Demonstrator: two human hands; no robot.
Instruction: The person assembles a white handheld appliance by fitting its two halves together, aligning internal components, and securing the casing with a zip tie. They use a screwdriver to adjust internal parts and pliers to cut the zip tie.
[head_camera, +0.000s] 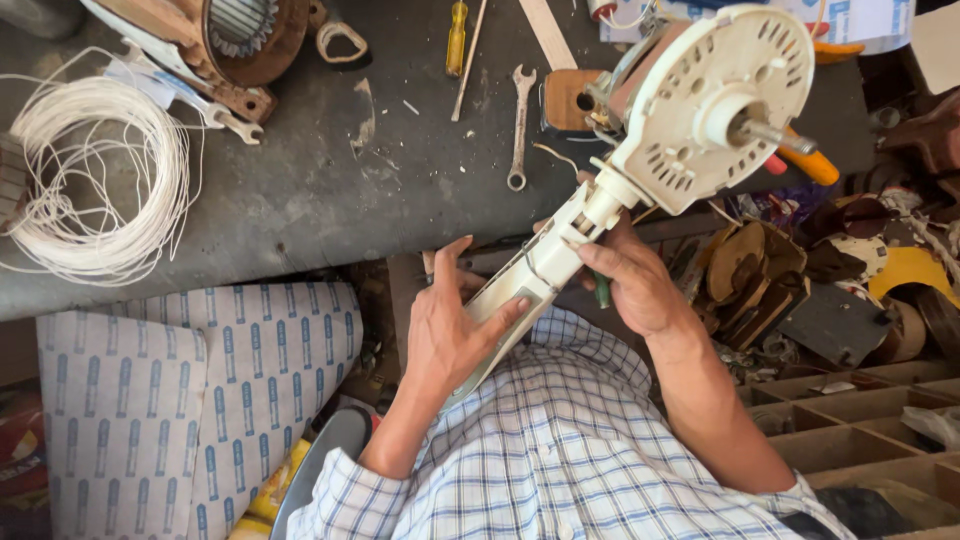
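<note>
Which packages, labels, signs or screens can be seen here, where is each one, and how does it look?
Printed sheet: lower left, below the bench; white-grey, rows of small blue marks.
Printed white paper or box: top right corner, behind the fan motor housing; blue print.
Yellow package: bottom left, partly hidden.
No screens or signs visible.

The dark, scuffed counter (330, 180) carries a coil of white wire (95, 165) at its left. A wrench (518, 125), a yellow-handled screwdriver (456, 38) and a rusty motor housing (235, 40) lie farther back.
</note>
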